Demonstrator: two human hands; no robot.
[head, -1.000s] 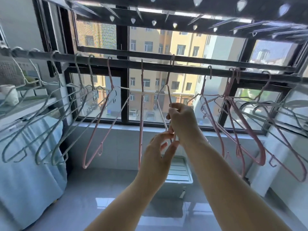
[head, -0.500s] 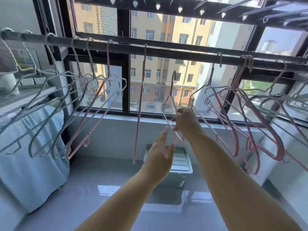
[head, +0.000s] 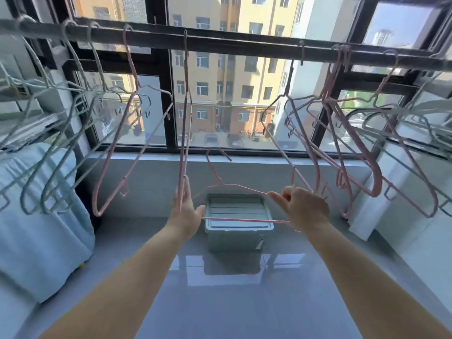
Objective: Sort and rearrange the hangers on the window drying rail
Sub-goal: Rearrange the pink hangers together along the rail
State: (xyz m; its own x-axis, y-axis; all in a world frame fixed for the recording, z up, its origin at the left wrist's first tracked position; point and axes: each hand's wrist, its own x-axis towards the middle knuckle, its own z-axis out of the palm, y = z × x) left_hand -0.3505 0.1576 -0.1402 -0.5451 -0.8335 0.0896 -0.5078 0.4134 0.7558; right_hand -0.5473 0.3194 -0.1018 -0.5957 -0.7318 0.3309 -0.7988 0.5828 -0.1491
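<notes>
Head view: my right hand (head: 305, 209) pinches a hanger (head: 234, 185) below the rail (head: 244, 46); left hand (head: 186, 211) flat, open. Loose hook (head: 217, 152) may snag neighbours (head: 305, 148).

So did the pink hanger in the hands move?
Yes. The pink hanger came down off the rail; its hook is now level with the windowsill.

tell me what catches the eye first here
A pink hanger, off the dark rail, is held level mid-frame: the right hand pinches one shoulder, and the left hand is flat at the other end. The rail carries pale blue hangers at left and tangled pink hangers at right.
</notes>
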